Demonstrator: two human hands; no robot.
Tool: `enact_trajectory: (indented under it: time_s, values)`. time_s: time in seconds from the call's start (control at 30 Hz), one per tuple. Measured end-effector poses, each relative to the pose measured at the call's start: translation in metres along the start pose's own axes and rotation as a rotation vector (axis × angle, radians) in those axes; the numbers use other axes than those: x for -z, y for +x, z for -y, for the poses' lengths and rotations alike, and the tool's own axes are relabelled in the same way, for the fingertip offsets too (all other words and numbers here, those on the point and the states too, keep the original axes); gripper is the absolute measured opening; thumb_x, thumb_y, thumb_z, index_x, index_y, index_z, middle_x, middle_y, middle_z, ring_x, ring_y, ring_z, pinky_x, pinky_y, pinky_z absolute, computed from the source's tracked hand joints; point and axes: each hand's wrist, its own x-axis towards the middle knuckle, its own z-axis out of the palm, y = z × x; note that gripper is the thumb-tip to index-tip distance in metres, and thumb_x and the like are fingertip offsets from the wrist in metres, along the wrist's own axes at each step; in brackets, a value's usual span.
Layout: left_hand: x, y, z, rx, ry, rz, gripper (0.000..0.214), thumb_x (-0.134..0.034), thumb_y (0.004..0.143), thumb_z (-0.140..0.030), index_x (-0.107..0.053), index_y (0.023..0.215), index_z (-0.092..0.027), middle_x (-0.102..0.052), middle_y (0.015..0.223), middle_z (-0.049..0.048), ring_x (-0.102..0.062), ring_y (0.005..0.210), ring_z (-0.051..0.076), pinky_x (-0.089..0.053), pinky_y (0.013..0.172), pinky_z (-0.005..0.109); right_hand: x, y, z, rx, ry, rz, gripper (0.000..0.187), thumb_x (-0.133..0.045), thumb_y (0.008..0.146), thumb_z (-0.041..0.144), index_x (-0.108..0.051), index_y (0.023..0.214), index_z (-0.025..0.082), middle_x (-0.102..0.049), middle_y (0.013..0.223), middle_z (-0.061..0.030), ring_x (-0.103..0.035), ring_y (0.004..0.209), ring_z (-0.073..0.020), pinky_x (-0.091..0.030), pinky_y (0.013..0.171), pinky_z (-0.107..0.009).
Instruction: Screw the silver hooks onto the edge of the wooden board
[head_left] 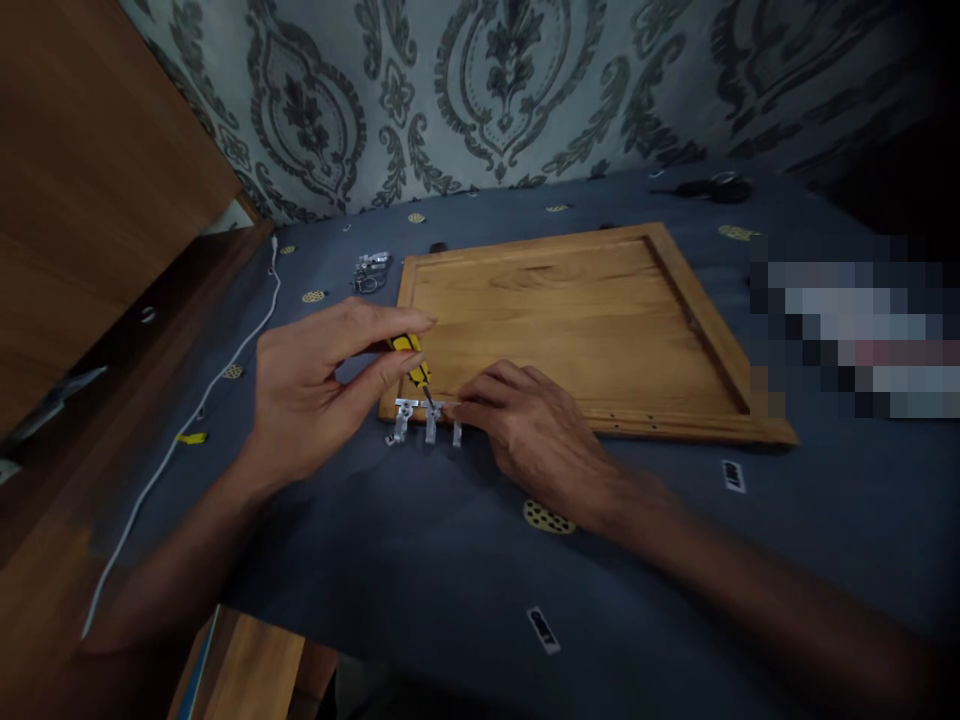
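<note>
My left hand (pixel 322 380) pinches a small yellow and black screwdriver (pixel 417 365) between thumb and fingers. Its shaft slants down to the middle of three metal hinges (pixel 431 422) lined up along the near left edge of a framed wooden panel (pixel 547 320). My right hand (pixel 532 430) is bent low over that edge, its fingertips closed in at the hinges beside the screwdriver tip. Those fingers partly cover the rightmost hinge (pixel 457 432). The left hinge (pixel 403 420) stands clear of both hands.
More metal hardware (pixel 370 272) lies behind the panel's left corner. A dark tool (pixel 712 188) rests at the back right of the patterned blue cloth (pixel 420 570). Along the left runs a white cable (pixel 229 365), beside wooden furniture (pixel 97 150). Pixelation hides something at the right.
</note>
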Motion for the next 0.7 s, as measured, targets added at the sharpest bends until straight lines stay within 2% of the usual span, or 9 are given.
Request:
enact_trajectory:
  time_s: [0.23,0.33,0.43,0.53,0.6,0.7]
  values:
    - [-0.002,0.001,0.002,-0.038,-0.021,-0.013,0.014,-0.072,0.089,-0.017,-0.076,0.101,-0.022,-0.077,0.093,-0.0006,-0.071,0.081,0.012,-0.058,0.075,0.024,0.0,-0.001,0.0,0.001,-0.003,-0.004,0.035,-0.059,0.083,0.0,-0.073,0.103,0.025,-0.073,0.098,-0.003,-0.054,0.096,-0.0234,-0.037,0.079,-0.037]
    - [0.001,0.0,0.004,0.01,-0.071,-0.032,0.019,-0.075,0.086,-0.016,-0.076,0.103,-0.024,-0.077,0.092,-0.0012,-0.071,0.08,0.013,-0.058,0.073,0.025,0.0,-0.001,-0.001,0.002,0.009,-0.009,0.036,-0.058,0.083,0.0,-0.073,0.103,0.025,-0.073,0.099,-0.003,-0.055,0.096,-0.0233,-0.037,0.079,-0.037]
    - [0.008,0.002,0.006,0.074,-0.192,-0.186,0.028,-0.076,0.084,-0.011,-0.077,0.106,-0.028,-0.074,0.091,-0.0024,-0.071,0.082,0.015,-0.059,0.074,0.03,-0.001,-0.001,-0.001,-0.002,0.026,0.001,0.034,-0.058,0.084,0.001,-0.074,0.104,0.025,-0.073,0.098,-0.0035,-0.055,0.096,-0.0234,-0.038,0.08,-0.037]
    - [0.015,0.004,0.007,0.079,-0.229,-0.352,0.03,-0.076,0.083,-0.011,-0.077,0.103,-0.033,-0.072,0.09,-0.0042,-0.071,0.084,0.016,-0.06,0.077,0.034,-0.002,-0.001,-0.002,-0.001,0.026,0.003,0.034,-0.058,0.084,0.002,-0.074,0.104,0.025,-0.073,0.098,-0.0038,-0.054,0.095,-0.0234,-0.038,0.08,-0.037]
    - [0.017,0.003,0.008,0.074,-0.196,-0.364,0.029,-0.076,0.084,-0.012,-0.077,0.102,-0.034,-0.072,0.09,-0.0052,-0.071,0.084,0.015,-0.06,0.077,0.035,-0.002,-0.001,-0.002,0.009,0.028,-0.001,0.036,-0.057,0.083,0.001,-0.074,0.104,0.025,-0.073,0.098,-0.0036,-0.054,0.094,-0.0232,-0.038,0.08,-0.037]
    - [0.015,-0.001,0.01,0.101,-0.173,-0.288,0.03,-0.075,0.085,-0.012,-0.076,0.106,-0.033,-0.072,0.094,-0.005,-0.071,0.085,0.015,-0.061,0.076,0.036,-0.001,0.0,-0.002,0.015,0.027,-0.01,0.037,-0.057,0.081,-0.001,-0.074,0.104,0.024,-0.073,0.099,-0.0036,-0.055,0.096,-0.0237,-0.039,0.08,-0.037]
